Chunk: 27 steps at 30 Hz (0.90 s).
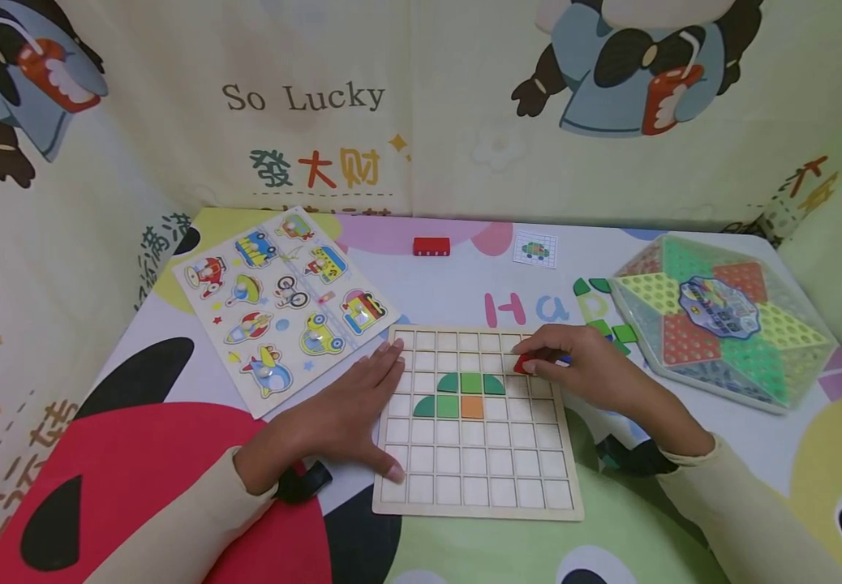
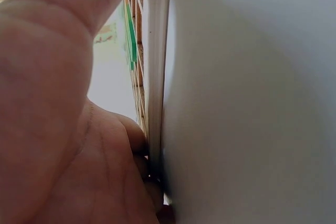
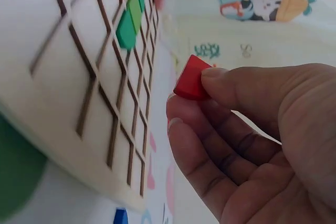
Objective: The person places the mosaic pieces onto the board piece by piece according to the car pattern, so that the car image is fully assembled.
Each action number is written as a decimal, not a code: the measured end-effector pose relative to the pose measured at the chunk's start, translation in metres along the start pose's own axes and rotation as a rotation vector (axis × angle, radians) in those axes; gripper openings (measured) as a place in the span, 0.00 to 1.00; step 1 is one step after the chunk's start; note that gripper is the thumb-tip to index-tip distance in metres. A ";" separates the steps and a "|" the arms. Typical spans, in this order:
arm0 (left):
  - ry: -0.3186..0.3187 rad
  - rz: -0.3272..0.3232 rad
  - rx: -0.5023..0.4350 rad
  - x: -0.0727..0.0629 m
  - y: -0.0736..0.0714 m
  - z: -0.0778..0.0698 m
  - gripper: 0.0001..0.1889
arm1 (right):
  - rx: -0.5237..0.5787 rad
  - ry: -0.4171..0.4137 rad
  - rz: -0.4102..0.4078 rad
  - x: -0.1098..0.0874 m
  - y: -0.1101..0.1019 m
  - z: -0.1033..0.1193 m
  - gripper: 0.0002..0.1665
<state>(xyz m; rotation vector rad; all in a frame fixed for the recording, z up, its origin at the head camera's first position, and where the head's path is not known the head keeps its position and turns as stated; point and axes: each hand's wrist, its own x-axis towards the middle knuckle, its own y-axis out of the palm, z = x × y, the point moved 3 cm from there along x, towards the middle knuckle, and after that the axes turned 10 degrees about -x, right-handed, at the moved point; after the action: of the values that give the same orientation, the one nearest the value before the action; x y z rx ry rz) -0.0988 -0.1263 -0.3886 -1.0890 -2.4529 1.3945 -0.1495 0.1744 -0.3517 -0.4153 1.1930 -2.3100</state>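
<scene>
A wooden grid board point(image 1: 475, 491) lies flat on the table. My left hand point(image 1: 344, 401) rests along its left edge with fingers spread and the thumb on the lower left corner. Near the middle of the grid sit several green tiles point(image 1: 448, 405), square and rounded, and one orange square tile point(image 1: 472, 406). Over the board's upper right part, my right hand point(image 1: 592, 369) pinches a small red tile point(image 3: 191, 78) between thumb and fingers. One side of that tile looks curved. In the left wrist view the board's edge point(image 2: 157, 51) runs beside the palm.
Left of the board lies a sticker-like picture board of vehicles point(image 1: 282, 324). A red block point(image 1: 431, 246) and a small car picture card point(image 1: 535, 249) are at the back. Loose green tiles point(image 1: 624, 333) lie beside a clear case of colored pieces point(image 1: 720, 324) on the right.
</scene>
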 end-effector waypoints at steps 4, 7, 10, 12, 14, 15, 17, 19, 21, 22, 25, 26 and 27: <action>0.000 -0.001 0.001 0.000 0.000 0.000 0.69 | 0.023 -0.007 0.072 -0.001 0.008 0.008 0.15; 0.001 0.000 -0.005 0.001 0.000 0.000 0.69 | 0.030 -0.024 0.090 -0.001 0.013 0.012 0.14; 0.003 -0.002 -0.013 0.000 -0.001 0.000 0.69 | 0.055 -0.050 0.121 -0.001 0.018 0.017 0.13; 0.007 -0.004 -0.017 0.000 -0.001 0.000 0.69 | 0.069 -0.068 0.147 -0.002 0.022 0.020 0.13; 0.011 -0.007 -0.022 0.000 -0.001 0.000 0.69 | 0.078 -0.084 0.168 -0.003 0.026 0.022 0.12; 0.011 -0.006 -0.021 0.000 -0.001 0.000 0.69 | 0.077 -0.089 0.169 -0.003 0.027 0.023 0.12; 0.012 -0.006 -0.021 0.000 -0.001 0.000 0.69 | 0.074 -0.085 0.169 -0.004 0.030 0.023 0.11; 0.011 -0.005 -0.016 0.000 -0.001 0.000 0.69 | 0.079 -0.080 0.173 -0.004 0.032 0.023 0.11; 0.009 -0.004 -0.009 0.000 -0.001 0.000 0.69 | 0.081 -0.077 0.179 -0.003 0.035 0.024 0.11; 0.009 -0.003 -0.008 0.000 -0.001 0.000 0.69 | 0.078 -0.077 0.183 -0.003 0.036 0.024 0.11; 0.005 -0.001 -0.007 0.000 -0.001 0.000 0.70 | 0.055 -0.103 0.187 -0.002 0.038 0.026 0.12; 0.003 -0.001 -0.008 0.000 -0.001 0.000 0.70 | 0.044 -0.112 0.189 -0.002 0.039 0.027 0.12; 0.006 -0.003 -0.011 0.000 -0.001 0.000 0.70 | 0.032 -0.120 0.190 -0.001 0.040 0.028 0.12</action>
<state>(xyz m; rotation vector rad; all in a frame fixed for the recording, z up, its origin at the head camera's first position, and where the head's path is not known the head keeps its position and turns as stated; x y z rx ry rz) -0.0986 -0.1264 -0.3877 -1.0900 -2.4598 1.3771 -0.1235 0.1370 -0.3690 -0.4050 1.0868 -2.1087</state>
